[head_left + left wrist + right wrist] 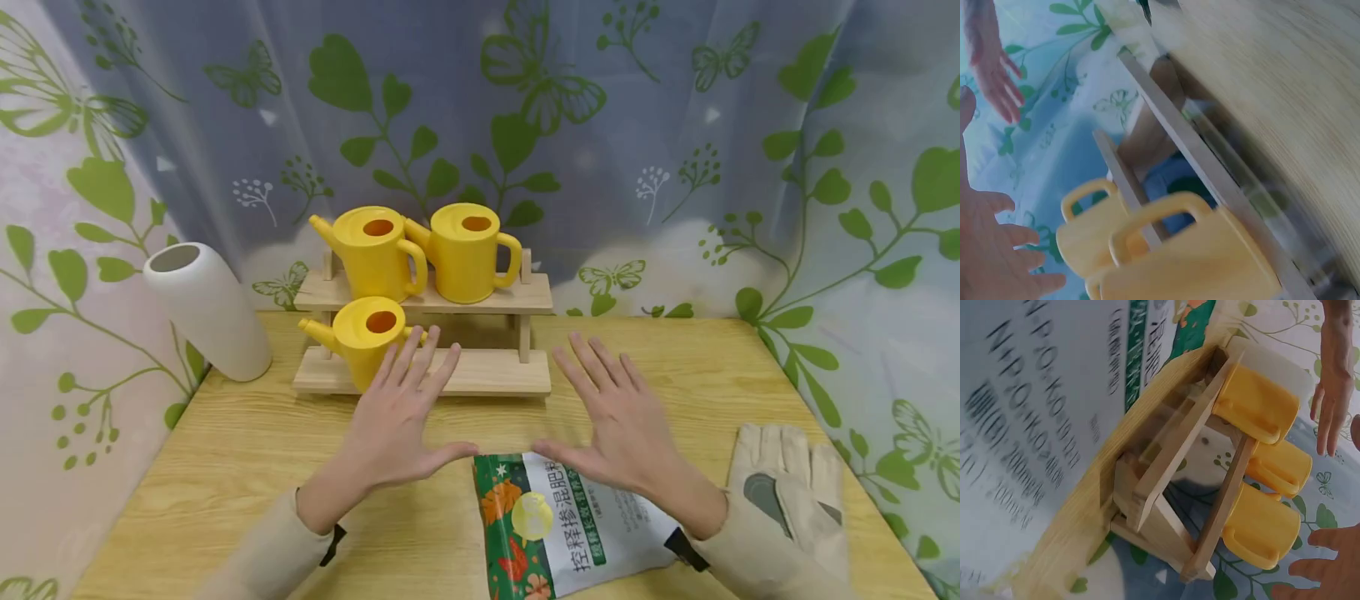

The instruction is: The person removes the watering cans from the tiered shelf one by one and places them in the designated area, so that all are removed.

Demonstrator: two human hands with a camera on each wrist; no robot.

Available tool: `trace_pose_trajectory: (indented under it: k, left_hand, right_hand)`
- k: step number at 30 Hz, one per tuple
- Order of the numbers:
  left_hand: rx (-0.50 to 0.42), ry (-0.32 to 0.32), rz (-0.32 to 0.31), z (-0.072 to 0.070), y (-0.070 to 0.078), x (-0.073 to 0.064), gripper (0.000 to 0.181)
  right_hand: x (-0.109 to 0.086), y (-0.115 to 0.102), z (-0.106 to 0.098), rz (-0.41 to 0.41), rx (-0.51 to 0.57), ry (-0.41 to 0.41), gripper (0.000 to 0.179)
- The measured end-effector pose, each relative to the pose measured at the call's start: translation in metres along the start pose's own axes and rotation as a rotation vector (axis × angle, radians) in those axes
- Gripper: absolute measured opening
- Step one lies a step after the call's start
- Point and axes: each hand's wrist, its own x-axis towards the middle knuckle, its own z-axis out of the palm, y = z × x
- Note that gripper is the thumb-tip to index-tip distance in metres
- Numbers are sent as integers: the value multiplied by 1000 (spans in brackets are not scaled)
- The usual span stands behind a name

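My left hand (401,417) is held in the air with fingers spread, in front of the lower yellow watering can (358,333) and hiding part of it. To its right my right hand (618,425) is also spread, over the upper edge of a fertilizer bag (607,533) with Chinese print. Neither hand holds anything. Two more yellow watering cans, one left (367,258) and one right (465,267), stand on the upper shelf of a two-tier wooden rack (495,371). In the right wrist view the bag (1035,425) fills the left side, with the rack (1169,462) beyond it.
A white vase (213,317) stands at the table's left edge. A pair of beige gloves (787,492) lies at the right, beside my right forearm. Behind the wooden table (637,350) hangs a curtain (615,167) printed with leaves and butterflies.
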Motion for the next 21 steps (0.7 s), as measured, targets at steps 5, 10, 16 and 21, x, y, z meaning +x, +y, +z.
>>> trace_pose_trajectory:
  k: [5,10,16,21]
  left_hand:
    - [-105,-25,-87,-17,-21,-16,110]
    - [-221,-83,-245,-34,-46,-33,110]
    - [-432,-106,-419,-50,-84,-53,95]
    - [-540,-20,-506,-41,-122,-66,77]
  right_hand:
    - [14,-7,3,40,199,-80,101]
    - [33,-13,8,105,449,-127,85]
    - [61,-23,17,159,780,-164,65]
    - [83,-29,34,190,997,-195,52]
